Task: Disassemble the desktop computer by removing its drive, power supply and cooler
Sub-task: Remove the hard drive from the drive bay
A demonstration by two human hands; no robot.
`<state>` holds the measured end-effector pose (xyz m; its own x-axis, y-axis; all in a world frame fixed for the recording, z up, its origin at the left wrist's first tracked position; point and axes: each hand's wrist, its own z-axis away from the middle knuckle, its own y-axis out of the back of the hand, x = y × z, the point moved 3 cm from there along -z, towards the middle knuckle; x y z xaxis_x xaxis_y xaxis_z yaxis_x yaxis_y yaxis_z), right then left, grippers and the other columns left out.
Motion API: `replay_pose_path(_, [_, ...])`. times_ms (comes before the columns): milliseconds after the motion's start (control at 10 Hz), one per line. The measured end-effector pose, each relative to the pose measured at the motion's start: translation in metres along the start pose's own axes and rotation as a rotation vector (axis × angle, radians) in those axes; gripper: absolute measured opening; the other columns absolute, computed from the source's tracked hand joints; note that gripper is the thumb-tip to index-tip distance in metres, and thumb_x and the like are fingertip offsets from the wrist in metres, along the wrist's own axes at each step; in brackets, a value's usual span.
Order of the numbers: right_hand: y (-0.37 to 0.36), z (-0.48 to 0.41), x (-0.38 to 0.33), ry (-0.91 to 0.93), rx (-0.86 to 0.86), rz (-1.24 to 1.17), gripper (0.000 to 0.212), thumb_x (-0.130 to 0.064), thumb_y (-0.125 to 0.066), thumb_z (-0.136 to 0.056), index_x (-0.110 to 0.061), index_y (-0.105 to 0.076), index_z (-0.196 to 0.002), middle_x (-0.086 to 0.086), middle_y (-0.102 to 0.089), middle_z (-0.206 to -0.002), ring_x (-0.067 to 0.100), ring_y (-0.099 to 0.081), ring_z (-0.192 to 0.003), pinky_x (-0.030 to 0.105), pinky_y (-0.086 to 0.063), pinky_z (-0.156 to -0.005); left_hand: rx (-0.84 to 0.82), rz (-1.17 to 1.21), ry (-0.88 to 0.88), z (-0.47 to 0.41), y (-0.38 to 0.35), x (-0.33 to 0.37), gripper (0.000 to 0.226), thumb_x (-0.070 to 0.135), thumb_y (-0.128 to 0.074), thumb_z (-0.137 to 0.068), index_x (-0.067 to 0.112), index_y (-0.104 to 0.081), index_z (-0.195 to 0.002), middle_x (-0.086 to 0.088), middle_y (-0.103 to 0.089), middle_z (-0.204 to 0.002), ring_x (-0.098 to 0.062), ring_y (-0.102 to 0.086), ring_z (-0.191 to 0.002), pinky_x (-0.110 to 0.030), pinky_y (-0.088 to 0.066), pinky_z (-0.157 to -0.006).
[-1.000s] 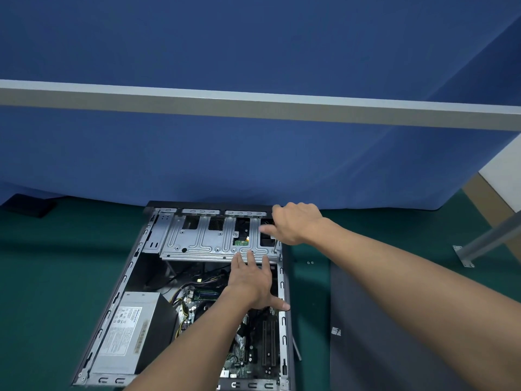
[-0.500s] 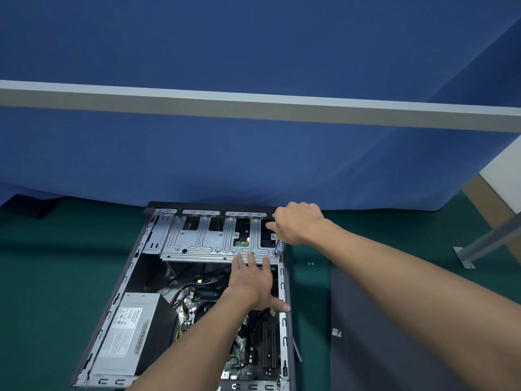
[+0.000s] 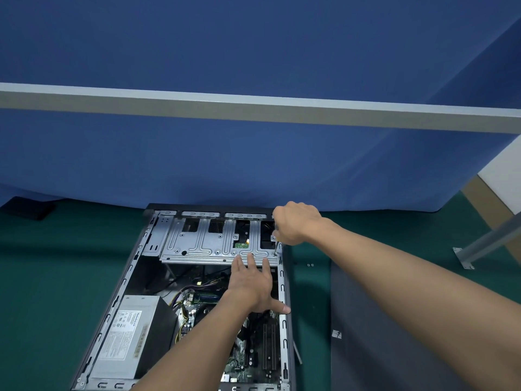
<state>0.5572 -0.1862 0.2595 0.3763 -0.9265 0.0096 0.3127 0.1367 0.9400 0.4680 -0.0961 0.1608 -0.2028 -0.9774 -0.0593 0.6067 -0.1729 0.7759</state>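
An open desktop case (image 3: 124, 280) lies flat on the green mat. A silver drive cage (image 3: 203, 244) spans its far end, with a green drive board showing through a slot. My left hand (image 3: 253, 286) lies flat, its straight fingers pressing the cage's near edge. My right hand (image 3: 296, 227) grips a screwdriver (image 3: 276, 247) whose thin shaft stands on a screw at the cage's right corner. The grey power supply (image 3: 132, 337) sits at the near left of the case. The motherboard (image 3: 248, 354) shows near my left forearm; the cooler is hidden.
A dark side panel (image 3: 394, 334) lies on the mat right of the case. A blue partition with a grey rail (image 3: 253, 105) rises just behind the case. Two small screws (image 3: 310, 265) lie on the mat. A metal leg bracket (image 3: 465, 258) stands far right.
My right hand has shifted slightly right and curled tighter, and the screwdriver shaft now shows below it at the cage's right corner. My left hand has stayed put.
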Motion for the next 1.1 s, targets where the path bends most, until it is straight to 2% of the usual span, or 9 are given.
replay_pose_path(100, [0.0009, 0.0020, -0.0001, 0.007, -0.082, -0.058, 0.016, -0.024, -0.053, -0.090, -0.012, -0.049, -0.100, 0.003, -0.057, -0.097, 0.027, -0.054, -0.085, 0.035, -0.041, -0.068, 0.002, 0.000, 0.000, -0.0002, -0.0001, -0.0001, 0.124, 0.087, -0.042, -0.074, 0.010, 0.016, -0.153, -0.031, 0.011, -0.157, -0.050, 0.011, -0.144, -0.056, 0.007, -0.118])
replay_pose_path(200, [-0.0008, -0.0003, -0.0006, -0.060, -0.071, 0.004, 0.050, -0.062, -0.039, -0.093, -0.013, -0.049, -0.089, -0.004, -0.051, -0.081, 0.026, -0.052, -0.083, 0.036, -0.036, -0.069, 0.002, -0.002, 0.000, 0.0000, 0.0000, 0.0000, 0.124, 0.087, -0.042, -0.074, 0.009, 0.015, -0.153, -0.031, 0.012, -0.156, -0.050, 0.011, -0.144, -0.056, 0.007, -0.118])
replay_pose_path(300, [0.0004, -0.0005, -0.0025, -0.052, -0.024, 0.045, 0.044, -0.049, -0.035, -0.099, -0.018, -0.041, -0.068, -0.001, -0.051, -0.077, 0.026, -0.051, -0.077, 0.035, -0.037, -0.069, 0.002, -0.003, 0.000, 0.0004, 0.0004, -0.0001, 0.124, 0.087, -0.042, -0.074, 0.010, 0.016, -0.153, -0.031, 0.011, -0.156, -0.050, 0.011, -0.144, -0.056, 0.007, -0.118])
replay_pose_path(400, [0.0015, 0.0015, -0.0021, -0.011, -0.014, 0.005, 0.015, -0.019, -0.049, -0.090, -0.015, -0.047, -0.076, 0.003, -0.053, -0.082, 0.025, -0.052, -0.072, 0.033, -0.038, -0.064, 0.003, 0.000, 0.001, 0.0004, -0.0001, -0.0002, 0.125, 0.087, -0.042, -0.074, 0.010, 0.016, -0.153, -0.031, 0.011, -0.157, -0.050, 0.011, -0.144, -0.056, 0.006, -0.118])
replay_pose_path(600, [-0.0005, 0.0019, 0.0009, -0.092, -0.106, -0.022, 0.051, -0.061, -0.036, -0.094, -0.014, -0.049, -0.109, 0.004, -0.057, -0.105, 0.029, -0.055, -0.097, 0.038, -0.037, -0.074, 0.001, -0.001, 0.003, 0.0010, 0.0012, 0.0004, 0.124, 0.087, -0.042, -0.074, 0.010, 0.016, -0.153, -0.031, 0.011, -0.157, -0.050, 0.012, -0.144, -0.056, 0.006, -0.118])
replay_pose_path(800, [-0.0010, 0.0029, -0.0009, -0.028, 0.014, -0.014, 0.018, -0.021, -0.047, -0.091, -0.016, -0.045, -0.074, 0.006, -0.060, -0.097, 0.028, -0.052, -0.080, 0.034, -0.039, -0.068, -0.002, 0.020, 0.001, 0.0035, 0.0015, 0.0002, 0.124, 0.086, -0.043, -0.075, 0.010, 0.016, -0.153, -0.030, 0.012, -0.157, -0.051, 0.013, -0.143, -0.055, 0.006, -0.118])
replay_pose_path(900, [0.0002, 0.0009, 0.0015, -0.009, -0.057, -0.090, 0.013, -0.021, -0.051, -0.088, -0.016, -0.053, -0.099, 0.004, -0.060, -0.107, 0.029, -0.056, -0.093, 0.036, -0.043, -0.073, -0.001, 0.020, -0.003, 0.0040, 0.0020, 0.0004, 0.124, 0.085, -0.043, -0.075, 0.010, 0.016, -0.153, -0.030, 0.012, -0.157, -0.050, 0.013, -0.144, -0.055, 0.007, -0.118])
replay_pose_path(1000, [-0.0034, 0.0001, 0.0025, -0.070, -0.038, -0.038, 0.046, -0.058, -0.040, -0.094, -0.014, -0.051, -0.095, -0.001, -0.054, -0.089, 0.028, -0.055, -0.091, 0.037, -0.038, -0.073, -0.003, 0.016, 0.002, 0.0041, 0.0012, 0.0002, 0.124, 0.086, -0.043, -0.075, 0.010, 0.016, -0.153, -0.030, 0.012, -0.157, -0.050, 0.012, -0.143, -0.056, 0.006, -0.118])
replay_pose_path(1100, [-0.0040, 0.0013, 0.0018, -0.078, 0.050, 0.013, 0.047, -0.050, -0.034, -0.099, -0.018, -0.041, -0.066, 0.000, -0.047, -0.073, 0.028, -0.051, -0.077, 0.035, -0.037, -0.069, -0.002, 0.016, 0.002, 0.0042, 0.0011, -0.0002, 0.124, 0.086, -0.043, -0.075, 0.010, 0.016, -0.153, -0.030, 0.012, -0.157, -0.051, 0.012, -0.143, -0.056, 0.006, -0.118])
